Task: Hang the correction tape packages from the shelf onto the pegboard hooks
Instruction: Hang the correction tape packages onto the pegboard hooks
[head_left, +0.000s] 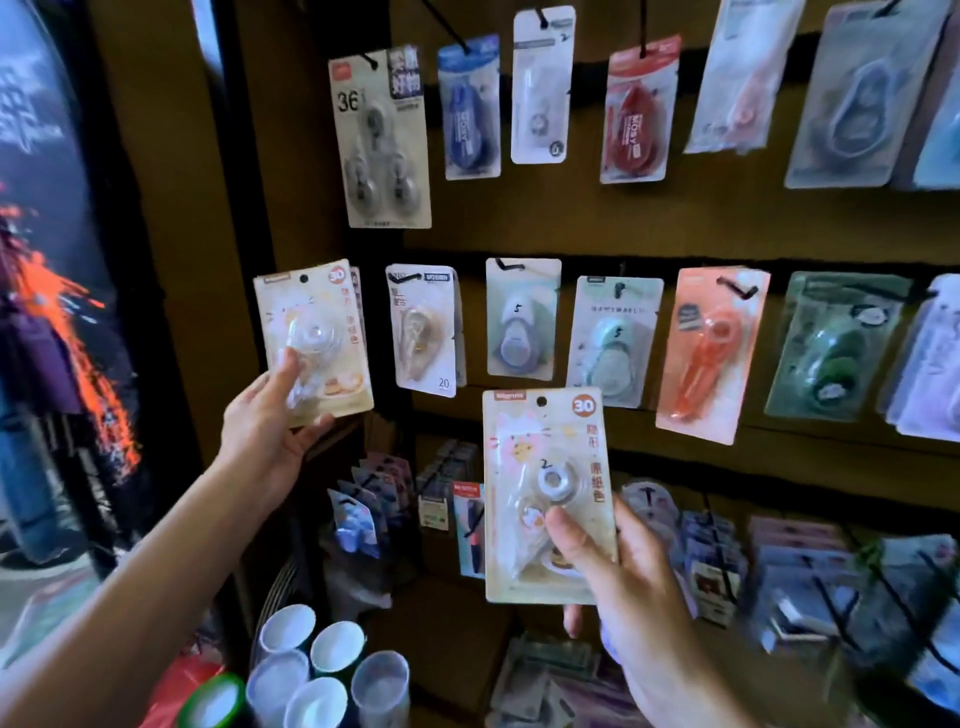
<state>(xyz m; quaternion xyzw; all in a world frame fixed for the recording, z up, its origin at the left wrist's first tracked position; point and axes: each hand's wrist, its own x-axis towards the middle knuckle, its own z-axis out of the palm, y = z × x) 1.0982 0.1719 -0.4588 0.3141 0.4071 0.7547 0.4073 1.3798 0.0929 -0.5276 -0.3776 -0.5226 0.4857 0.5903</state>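
My left hand (270, 421) grips a beige correction tape package (317, 312) by its lower edge, raised at the left end of the middle pegboard row; at least one more like it sits behind. My right hand (618, 566) holds a matching beige package (545, 457) marked 30, thumb on its front, below the middle row. Both cards have a round hang hole at the top. The hook behind the left package is hidden.
The brown pegboard (623, 223) carries rows of hung packages on black hooks, such as an orange one (706, 348) and a red one (639, 109). Lower hooks hold more packets (717, 566). Several cups (322, 670) stand bottom left. A dark poster (57, 291) fills the left.
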